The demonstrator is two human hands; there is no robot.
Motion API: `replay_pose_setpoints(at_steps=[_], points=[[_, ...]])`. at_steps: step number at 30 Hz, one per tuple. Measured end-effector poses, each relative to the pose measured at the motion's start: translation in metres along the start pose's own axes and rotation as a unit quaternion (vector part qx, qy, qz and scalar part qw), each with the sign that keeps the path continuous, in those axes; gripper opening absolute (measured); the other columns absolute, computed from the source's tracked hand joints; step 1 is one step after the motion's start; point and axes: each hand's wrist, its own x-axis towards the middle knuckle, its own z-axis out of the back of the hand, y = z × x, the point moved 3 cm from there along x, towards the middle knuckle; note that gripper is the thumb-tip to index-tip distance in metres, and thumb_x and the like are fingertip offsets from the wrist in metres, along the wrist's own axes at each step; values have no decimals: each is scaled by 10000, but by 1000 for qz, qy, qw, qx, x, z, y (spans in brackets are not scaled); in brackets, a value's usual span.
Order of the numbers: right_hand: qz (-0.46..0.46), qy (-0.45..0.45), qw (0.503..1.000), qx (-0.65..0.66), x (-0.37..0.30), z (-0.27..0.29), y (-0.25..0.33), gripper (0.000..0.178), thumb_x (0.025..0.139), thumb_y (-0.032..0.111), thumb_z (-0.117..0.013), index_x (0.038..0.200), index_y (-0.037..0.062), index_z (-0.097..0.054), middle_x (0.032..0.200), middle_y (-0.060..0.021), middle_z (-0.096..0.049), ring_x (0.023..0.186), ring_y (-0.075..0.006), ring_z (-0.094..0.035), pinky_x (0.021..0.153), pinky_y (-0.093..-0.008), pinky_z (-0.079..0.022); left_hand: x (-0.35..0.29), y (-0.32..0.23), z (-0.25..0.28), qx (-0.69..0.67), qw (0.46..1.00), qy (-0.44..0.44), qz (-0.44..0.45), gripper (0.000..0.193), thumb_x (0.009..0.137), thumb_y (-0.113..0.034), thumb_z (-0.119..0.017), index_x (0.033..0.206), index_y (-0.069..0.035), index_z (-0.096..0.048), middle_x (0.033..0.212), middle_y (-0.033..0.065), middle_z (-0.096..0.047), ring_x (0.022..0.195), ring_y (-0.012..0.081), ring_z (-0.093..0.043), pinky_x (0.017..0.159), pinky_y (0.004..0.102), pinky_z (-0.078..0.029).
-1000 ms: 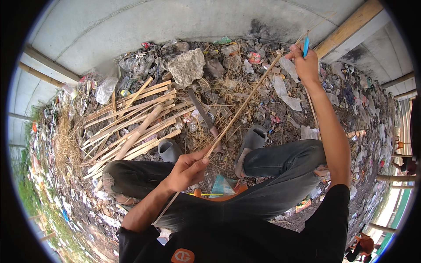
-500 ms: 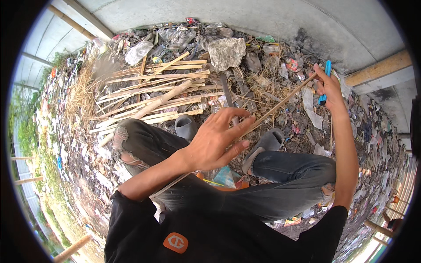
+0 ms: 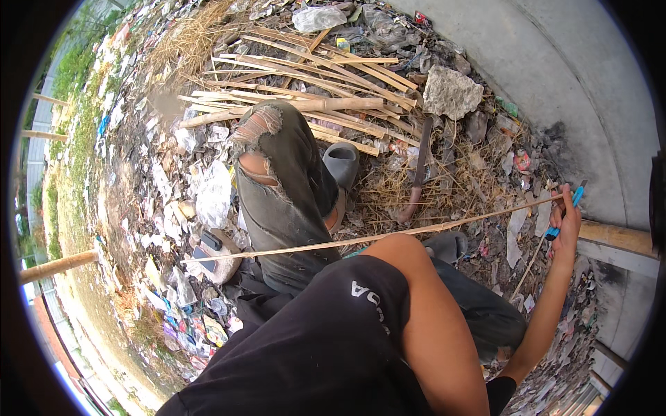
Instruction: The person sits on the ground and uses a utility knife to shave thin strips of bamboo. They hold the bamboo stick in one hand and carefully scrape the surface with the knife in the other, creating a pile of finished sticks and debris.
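Note:
My right hand [image 3: 569, 225], out at the right near the wall, is closed round a blue utility knife [image 3: 577, 195] and pinches one end of a long thin bamboo strip [image 3: 416, 229]. That strip stretches leftward across my knees, its far end free beyond my left leg. Below the right hand a second thin strip [image 3: 531, 267] slants down. My left arm [image 3: 430, 312] is bent, elbow forward, and its forearm runs back to the lower edge; the left hand is out of sight. A machete [image 3: 421, 163] lies on the ground ahead of me.
Split bamboo pieces [image 3: 326, 104] lie piled ahead, beside a rough stone [image 3: 452, 92]. A concrete wall [image 3: 555, 76] curves along the right. A phone [image 3: 204, 258] rests on a stone to my left. Litter and straw cover the ground around my slippers [image 3: 341, 165].
The view has swung left. My left hand has gone from beside the strip to out of view, the elbow now forward. My right hand still holds the strip's end and the knife.

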Motion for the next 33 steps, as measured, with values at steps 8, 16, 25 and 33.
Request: replay_pose_setpoints(at_steps=[8, 16, 25, 33], points=[[10, 30, 999, 3, -10, -11, 5, 428, 960, 395, -729, 1117, 3, -662, 989, -131, -715, 431, -32, -356, 433, -231, -281, -5, 11, -2, 12, 1000, 3, 0, 213, 842, -148, -670, 981, 8, -709, 884, 148, -671, 899, 332, -660, 811, 452, -511], [17, 25, 1000, 5, -13, -16, 11, 388, 970, 378, -720, 1082, 12, -653, 981, -114, -721, 408, -35, -342, 413, -236, -254, 11, 25, -1, 8, 999, 33, 28, 206, 823, -144, -672, 960, 5, -709, 870, 145, -672, 886, 329, -662, 802, 455, -511], [23, 4, 1000, -20, -16, -15, 10, 388, 962, 411, -721, 982, 27, -663, 869, -65, -703, 400, -34, -336, 403, -235, -258, 7, 28, 12, 46, 994, 35, 93, 198, 801, -139, -674, 937, 2, -708, 854, 142, -674, 871, 326, -664, 791, 458, -512], [70, -68, 994, 52, -23, 3, 19, 358, 914, 398, -786, 839, 100, -601, 637, 44, -496, 420, -45, -344, 437, -254, -267, -150, -40, 86, 672, 660, -254, 218, 322, 791, -154, -664, 1102, -81, -623, 971, 89, -608, 934, 289, -589, 810, 425, -401]])
